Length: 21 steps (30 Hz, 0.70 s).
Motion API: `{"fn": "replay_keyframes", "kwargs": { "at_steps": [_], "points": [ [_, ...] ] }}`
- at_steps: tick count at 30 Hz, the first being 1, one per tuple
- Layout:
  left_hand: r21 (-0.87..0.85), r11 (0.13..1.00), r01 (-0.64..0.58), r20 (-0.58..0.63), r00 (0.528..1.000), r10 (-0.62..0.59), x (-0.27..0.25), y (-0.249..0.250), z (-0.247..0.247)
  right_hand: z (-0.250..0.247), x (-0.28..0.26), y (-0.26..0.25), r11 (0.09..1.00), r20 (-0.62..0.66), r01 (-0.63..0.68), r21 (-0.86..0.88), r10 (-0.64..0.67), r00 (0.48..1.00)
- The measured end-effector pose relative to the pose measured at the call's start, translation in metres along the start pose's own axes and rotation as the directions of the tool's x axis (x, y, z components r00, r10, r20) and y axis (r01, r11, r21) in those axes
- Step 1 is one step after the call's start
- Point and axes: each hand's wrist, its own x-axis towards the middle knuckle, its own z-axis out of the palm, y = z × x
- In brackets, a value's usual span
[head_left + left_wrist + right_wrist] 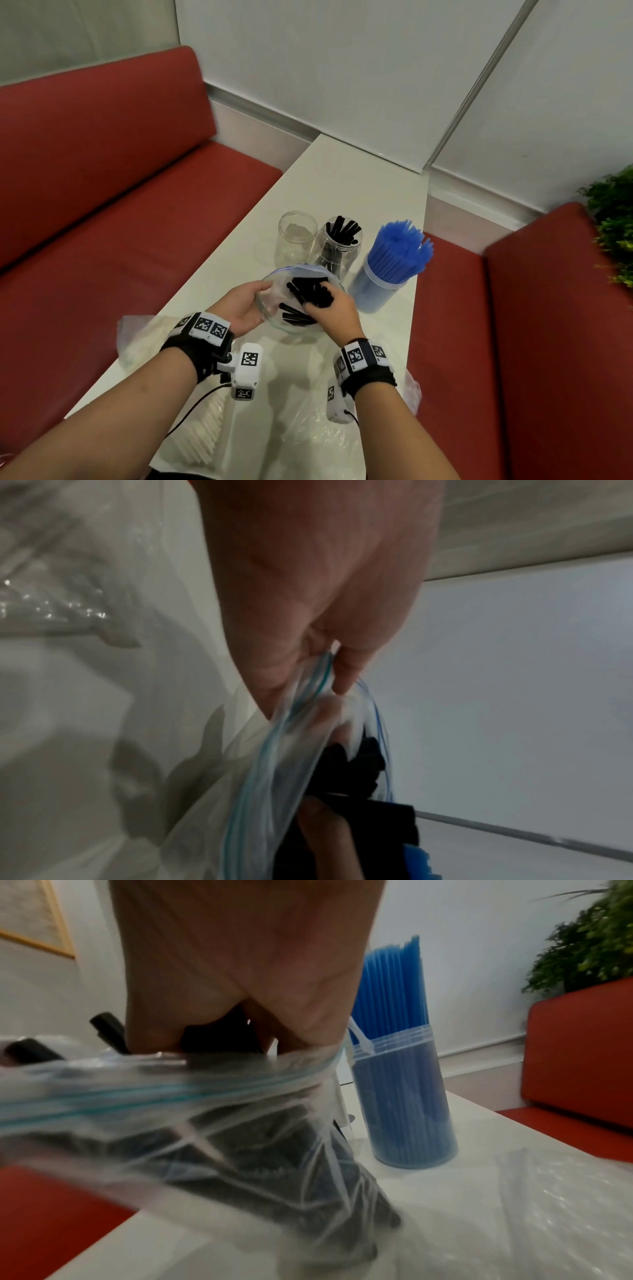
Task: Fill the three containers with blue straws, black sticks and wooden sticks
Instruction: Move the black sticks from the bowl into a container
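Note:
A clear zip bag (274, 301) of black sticks (308, 291) is held above the white table (342, 185). My left hand (245, 308) pinches the bag's rim (322, 674) and keeps it open. My right hand (334, 310) reaches into the bag's mouth and grips a bundle of black sticks (219, 1037). Behind the bag stand three containers: an empty clear jar (297, 236), a jar partly filled with black sticks (340, 240), and a tub packed with blue straws (394, 260). The blue straws (397, 996) also show in the right wrist view.
Empty clear plastic bags (329, 425) lie crumpled on the near table. A bag of pale sticks (205, 425) lies at the near left edge. Red benches (120, 222) flank the table, and a green plant (613, 226) stands at the right.

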Motion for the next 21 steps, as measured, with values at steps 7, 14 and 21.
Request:
{"fn": "replay_keyframes", "kwargs": {
  "at_steps": [7,14,21],
  "points": [
    [0.275,0.961,-0.015,0.135,0.991,-0.023,-0.002,-0.005,0.008,0.004,0.007,-0.009,0.985,-0.015,0.011,0.175,-0.008,1.0],
    [0.213,0.977,-0.017,-0.047,0.999,0.028,0.005,-0.001,0.005,0.022,-0.012,0.011,0.957,0.014,-0.023,0.29,0.02,1.0],
    [0.244,0.969,-0.038,-0.065,0.996,0.055,0.006,0.013,0.014,0.008,-0.005,-0.003,0.942,0.003,0.01,0.336,-0.011,1.0]
  ]
}}
